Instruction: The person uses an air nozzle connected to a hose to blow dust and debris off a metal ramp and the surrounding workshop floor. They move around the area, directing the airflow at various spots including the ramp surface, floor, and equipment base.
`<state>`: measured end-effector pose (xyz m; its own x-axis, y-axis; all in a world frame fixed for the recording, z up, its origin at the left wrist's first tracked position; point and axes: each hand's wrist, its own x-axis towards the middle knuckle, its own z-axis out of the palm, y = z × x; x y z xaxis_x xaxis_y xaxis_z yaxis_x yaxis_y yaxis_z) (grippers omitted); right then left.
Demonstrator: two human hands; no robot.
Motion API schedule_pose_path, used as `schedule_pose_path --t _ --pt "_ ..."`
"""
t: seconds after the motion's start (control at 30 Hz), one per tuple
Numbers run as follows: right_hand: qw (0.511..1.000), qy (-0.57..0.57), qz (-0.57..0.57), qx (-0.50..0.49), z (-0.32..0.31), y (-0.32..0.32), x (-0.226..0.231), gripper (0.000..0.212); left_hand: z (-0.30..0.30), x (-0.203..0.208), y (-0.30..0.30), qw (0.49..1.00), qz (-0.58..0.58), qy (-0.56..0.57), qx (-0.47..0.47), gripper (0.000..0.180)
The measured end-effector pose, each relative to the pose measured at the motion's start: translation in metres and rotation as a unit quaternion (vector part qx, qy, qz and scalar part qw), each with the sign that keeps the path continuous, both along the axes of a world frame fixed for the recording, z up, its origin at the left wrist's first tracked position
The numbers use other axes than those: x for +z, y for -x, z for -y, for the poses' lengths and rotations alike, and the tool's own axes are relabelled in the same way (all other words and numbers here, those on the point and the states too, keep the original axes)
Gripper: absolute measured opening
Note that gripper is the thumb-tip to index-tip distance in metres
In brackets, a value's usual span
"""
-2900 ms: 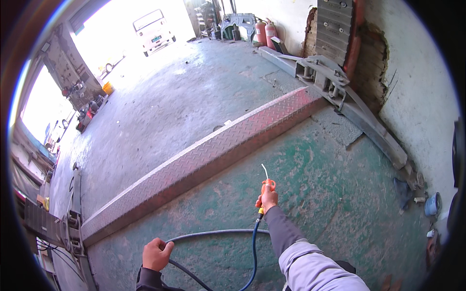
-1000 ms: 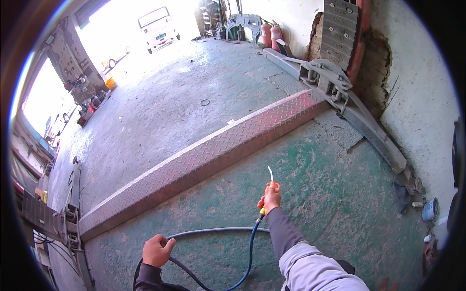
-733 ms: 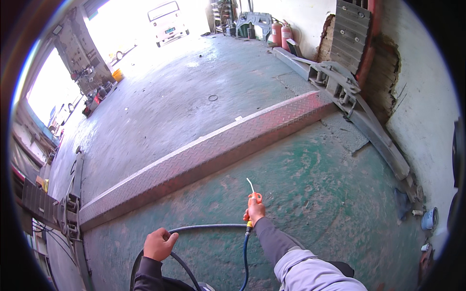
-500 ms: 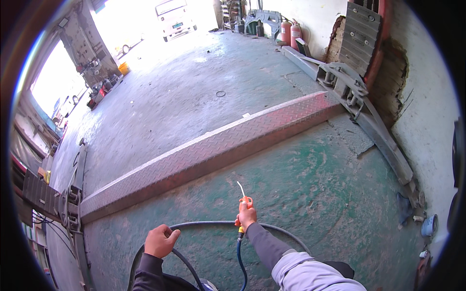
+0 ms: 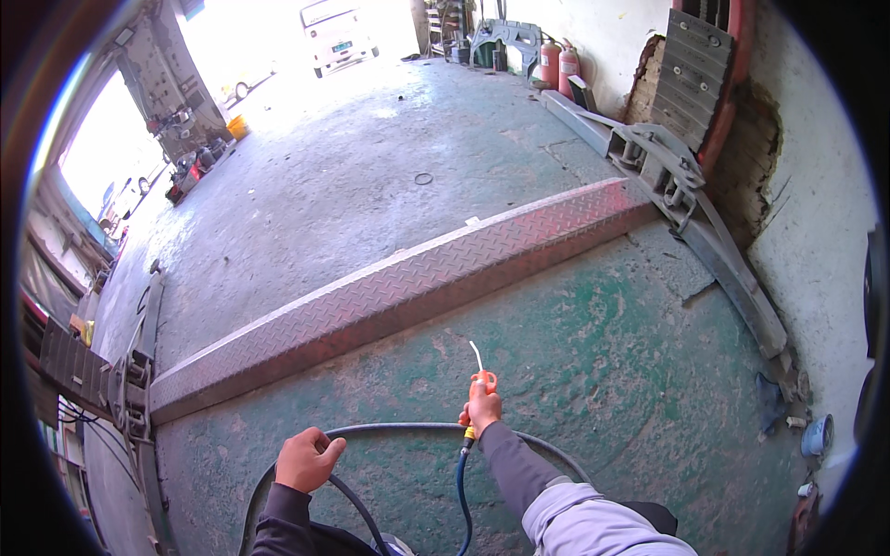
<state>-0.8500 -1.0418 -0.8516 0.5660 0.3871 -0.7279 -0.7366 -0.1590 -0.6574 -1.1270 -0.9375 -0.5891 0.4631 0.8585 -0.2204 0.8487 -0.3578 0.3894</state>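
My right hand (image 5: 483, 408) is closed round an orange air blow gun (image 5: 481, 381). Its thin, bent white nozzle points away from me over the green floor. From the yellow fitting below the grip, a dark blue hose (image 5: 462, 505) runs down toward my body. My left hand (image 5: 309, 461), lower left, has its fingers curled over a looped grey hose (image 5: 408, 427). One stretch of this hose arcs right, passing behind my right forearm, and other stretches hang below the left hand. My left fingertips are hidden.
A raised tread-plate beam (image 5: 408, 287) crosses the floor ahead, joining two lift posts with folded metal arms (image 5: 732, 273). Red fire extinguishers (image 5: 567, 67) stand at the far right wall. A blue tin (image 5: 817, 435) lies near right; a white vehicle (image 5: 336, 35) is outside.
My right hand has shifted slightly to the right and a little upward with the air blow gun, its blue hose following. The left hand stays in place on the grey hose.
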Motion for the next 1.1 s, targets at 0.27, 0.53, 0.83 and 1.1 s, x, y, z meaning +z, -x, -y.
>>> schedule_pose_path --t 0.27,0.53,0.83,1.1 --pt "0.998 -0.004 -0.060 -0.026 -0.021 0.017 -0.007 0.027 0.005 0.009 0.016 0.999 0.016 -0.022 0.017 0.038" --pt "0.996 -0.063 -0.051 -0.030 -0.100 0.043 -0.016 0.028 -0.013 0.005 0.067 0.993 0.068 -0.041 0.085 0.032" --pt "0.998 -0.047 -0.041 0.032 -0.147 0.080 -0.033 0.043 -0.038 -0.010 0.101 0.988 0.089 -0.010 0.128 0.031" --pt "0.998 -0.045 -0.036 -0.039 -0.153 0.060 -0.034 0.034 -0.048 -0.016 0.103 0.988 0.093 -0.002 0.123 0.030"
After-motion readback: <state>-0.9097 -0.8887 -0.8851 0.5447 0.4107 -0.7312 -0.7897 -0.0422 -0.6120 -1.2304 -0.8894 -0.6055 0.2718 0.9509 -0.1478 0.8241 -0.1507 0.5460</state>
